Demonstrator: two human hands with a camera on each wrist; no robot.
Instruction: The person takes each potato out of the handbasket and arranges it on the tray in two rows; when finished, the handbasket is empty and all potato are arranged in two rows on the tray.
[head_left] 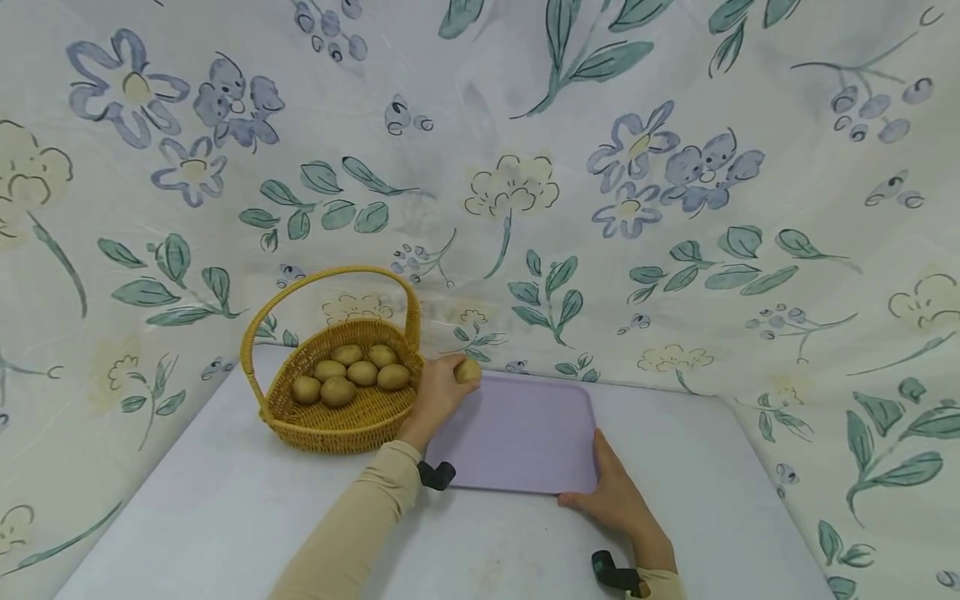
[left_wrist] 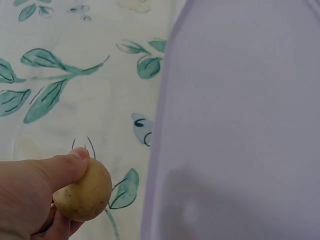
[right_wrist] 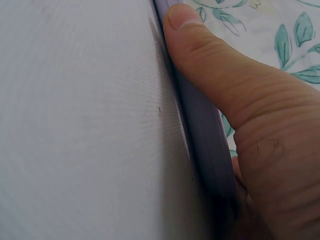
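- As I watch through the head camera, my left hand pinches a potato between thumb and fingers.
- I see that potato near the far left corner of the purple tray, to the right of the basket; I cannot tell whether it touches the tray.
- My right hand grips the tray's near right corner, its thumb on the near edge and its fingers along the right side.
- I have the tray lying on the white table, just beside the basket.
- Inside the wicker basket I count seven potatoes, bunched toward the back, under a tall arched handle.
- Over both forearms I see beige sleeves, with a black device at each wrist.
- Behind the table I have a pale cloth printed with blue flowers and green leaves.
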